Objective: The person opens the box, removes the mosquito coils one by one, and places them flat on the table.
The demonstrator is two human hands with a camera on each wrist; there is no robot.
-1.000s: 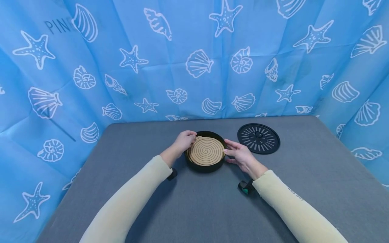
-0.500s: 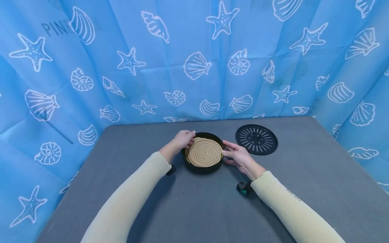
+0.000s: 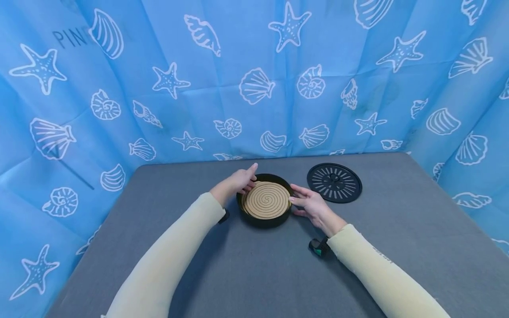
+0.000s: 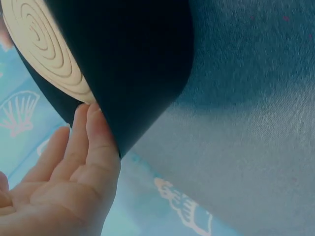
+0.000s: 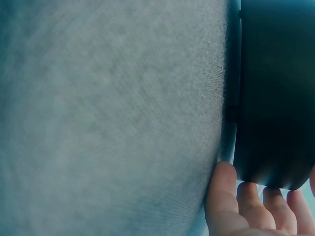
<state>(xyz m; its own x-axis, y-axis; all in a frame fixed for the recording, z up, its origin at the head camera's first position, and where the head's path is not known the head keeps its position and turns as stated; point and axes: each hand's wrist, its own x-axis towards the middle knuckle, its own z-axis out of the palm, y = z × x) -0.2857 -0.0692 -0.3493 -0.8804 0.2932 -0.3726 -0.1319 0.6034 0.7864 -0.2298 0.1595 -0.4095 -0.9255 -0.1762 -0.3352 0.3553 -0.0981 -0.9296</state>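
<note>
Grey tabletop [image 3: 254,274], tan coil [image 3: 265,201] in pan [image 3: 264,222]

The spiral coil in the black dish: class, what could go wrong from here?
The left hand has fingertips inside the black dish, by the spiral coil, and might crack or unseat it. If the right hand, at the dish's side, eased off, the dish could slide on the table.

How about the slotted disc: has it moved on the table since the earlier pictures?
No: the slotted disc keeps its place relative to the back right corner of the table; both shift left in frame together.
</note>
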